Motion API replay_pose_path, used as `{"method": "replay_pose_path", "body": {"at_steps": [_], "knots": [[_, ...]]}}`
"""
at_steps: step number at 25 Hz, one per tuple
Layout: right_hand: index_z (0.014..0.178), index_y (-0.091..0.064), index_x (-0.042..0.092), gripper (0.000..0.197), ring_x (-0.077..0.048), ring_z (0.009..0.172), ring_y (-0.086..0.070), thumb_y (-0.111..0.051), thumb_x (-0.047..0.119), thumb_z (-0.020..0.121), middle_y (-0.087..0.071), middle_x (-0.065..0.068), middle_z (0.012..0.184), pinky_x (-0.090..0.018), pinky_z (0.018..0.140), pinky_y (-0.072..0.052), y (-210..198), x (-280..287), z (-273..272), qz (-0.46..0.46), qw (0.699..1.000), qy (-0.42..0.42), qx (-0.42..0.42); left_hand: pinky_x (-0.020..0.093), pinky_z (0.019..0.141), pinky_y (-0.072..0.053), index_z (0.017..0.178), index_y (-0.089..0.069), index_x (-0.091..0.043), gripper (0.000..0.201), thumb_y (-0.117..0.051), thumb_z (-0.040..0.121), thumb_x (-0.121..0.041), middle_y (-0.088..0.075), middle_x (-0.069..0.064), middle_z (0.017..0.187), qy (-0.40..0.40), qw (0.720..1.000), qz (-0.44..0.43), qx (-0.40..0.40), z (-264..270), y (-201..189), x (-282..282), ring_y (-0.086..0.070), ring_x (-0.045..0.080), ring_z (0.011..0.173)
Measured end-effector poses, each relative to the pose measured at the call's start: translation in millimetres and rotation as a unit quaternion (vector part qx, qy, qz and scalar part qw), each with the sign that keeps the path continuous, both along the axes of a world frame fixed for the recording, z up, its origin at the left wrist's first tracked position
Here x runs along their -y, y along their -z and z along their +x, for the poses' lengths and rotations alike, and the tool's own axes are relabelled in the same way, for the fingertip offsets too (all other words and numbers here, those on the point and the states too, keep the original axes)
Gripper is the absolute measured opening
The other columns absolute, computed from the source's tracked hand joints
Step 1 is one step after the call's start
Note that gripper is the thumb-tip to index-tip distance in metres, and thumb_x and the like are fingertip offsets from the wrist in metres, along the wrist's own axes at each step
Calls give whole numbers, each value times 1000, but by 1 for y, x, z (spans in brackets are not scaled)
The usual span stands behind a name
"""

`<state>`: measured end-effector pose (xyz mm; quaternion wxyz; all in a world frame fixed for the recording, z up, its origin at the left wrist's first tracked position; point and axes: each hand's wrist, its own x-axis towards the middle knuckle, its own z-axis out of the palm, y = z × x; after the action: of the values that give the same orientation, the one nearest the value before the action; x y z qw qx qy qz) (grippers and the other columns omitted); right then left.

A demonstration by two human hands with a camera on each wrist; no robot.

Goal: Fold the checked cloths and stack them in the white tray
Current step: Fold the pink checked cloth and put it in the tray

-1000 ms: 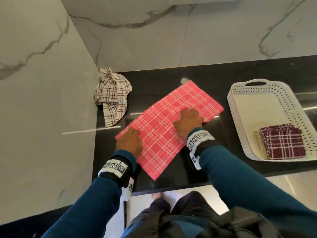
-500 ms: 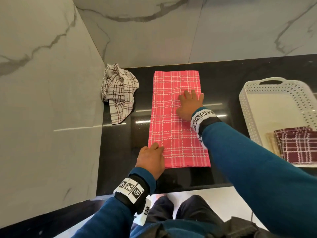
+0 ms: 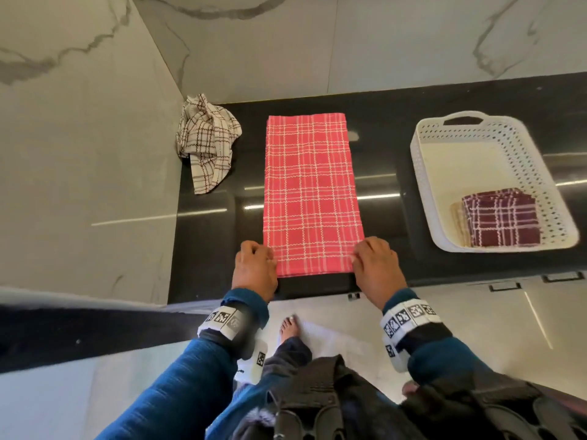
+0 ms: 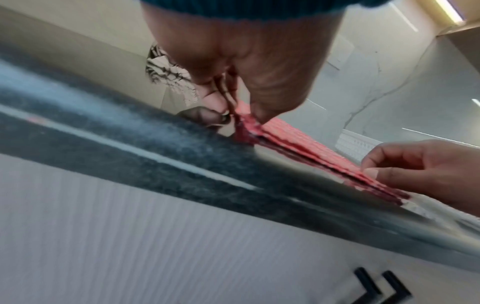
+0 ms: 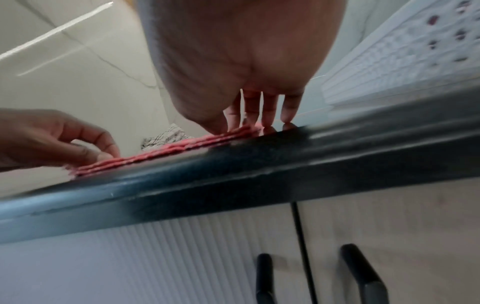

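A pink checked cloth (image 3: pixel 311 192), folded into a long strip, lies flat on the black counter and runs away from me. My left hand (image 3: pixel 270 258) pinches its near left corner, thumb against fingers, as the left wrist view (image 4: pixel 239 117) shows. My right hand (image 3: pixel 357 258) pinches the near right corner, and the layered edge of the pink cloth (image 5: pixel 161 154) shows under its fingertips (image 5: pixel 267 121). The white perforated tray (image 3: pixel 422 173) stands to the right. A folded maroon checked cloth (image 3: pixel 502 220) lies in its near end. A crumpled white and brown checked cloth (image 3: pixel 206 141) sits at the back left.
Marble walls close off the counter at the left and back. The counter's front edge (image 3: pixel 317 287) runs just below the pink cloth's near end. Cabinet doors with black handles (image 5: pixel 361 273) lie beneath. Bare counter separates the pink cloth from the tray.
The pink cloth has turned from slanted to straight, running away from me. Both hands have left its top surface and come back to pinch its two near corners.
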<state>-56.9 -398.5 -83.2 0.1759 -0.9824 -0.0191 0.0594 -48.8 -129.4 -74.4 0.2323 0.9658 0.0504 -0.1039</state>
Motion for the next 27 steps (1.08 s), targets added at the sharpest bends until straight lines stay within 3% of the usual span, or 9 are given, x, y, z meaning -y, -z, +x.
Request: {"method": "replay_pose_path", "body": {"at_steps": [5,8,12,16,18,20,22,24,27], "knots": [[106,-54,4,20,-40,100,-58,-63,11,91,-58,-20,109,-43,81,-48,-11,-2,-2,58,985,153,-61,42,78,-47,118,-45,-10,33,-60,90,-8,-51,14,124,-184,978,-24,-96,-2,-25,42,-61,36,101],[116,-47,1,30,-43,109,-60,-61,4,90,-62,-22,117,-46,87,-50,-19,-13,6,58,976,172,-119,46,89,-51,124,-47,-5,44,-69,87,-13,-60,17,125,-245,959,-2,-142,11,-31,48,-62,39,111],[121,-49,-2,34,-40,114,-61,-63,4,91,-61,-21,125,-45,92,-53,-27,-16,7,64,972,174,-142,40,86,-56,103,-66,-4,28,-72,86,-25,-66,10,98,-178,962,58,-200,17,-41,53,-67,31,100],[93,-62,1,7,-33,93,-66,-57,6,95,-66,-11,98,-33,73,-49,-34,-1,7,102,971,155,-148,36,81,-56,95,-68,-7,22,-63,92,-28,-63,7,87,-152,963,91,-201,14,-45,59,-64,26,85],[83,-58,5,12,-29,80,-61,-54,7,94,-59,-8,84,-29,66,-42,-33,6,6,130,966,173,-144,36,75,-55,88,-64,-8,14,-64,91,-22,-65,8,89,-181,965,54,-181,10,-41,60,-62,27,79],[82,-56,6,13,-22,68,-55,-52,8,95,-56,-4,76,-29,63,-39,-31,10,6,148,962,185,-138,38,75,-55,96,-64,-6,15,-69,88,-18,-69,12,99,-221,961,24,-166,6,-38,60,-65,29,84],[81,-56,7,14,-14,59,-49,-53,9,95,-52,-1,70,-27,56,-36,-30,11,8,151,961,185,-136,42,85,-53,120,-54,-3,41,-73,86,-14,-65,16,119,-264,950,3,-165,5,-37,61,-66,33,103],[81,-57,7,12,-12,56,-47,-55,8,94,-52,0,67,-26,52,-36,-29,13,9,160,958,196,-134,42,95,-50,132,-43,0,58,-75,85,-12,-59,17,129,-301,941,-26,-151,5,-40,61,-61,34,116],[91,-55,8,2,-15,68,-52,-55,7,92,-56,-1,79,-24,52,-35,-27,21,4,221,943,214,-124,39,92,-55,120,-59,-2,36,-67,87,-12,-68,12,115,-327,930,-133,-107,7,-42,54,-67,28,101]]}}
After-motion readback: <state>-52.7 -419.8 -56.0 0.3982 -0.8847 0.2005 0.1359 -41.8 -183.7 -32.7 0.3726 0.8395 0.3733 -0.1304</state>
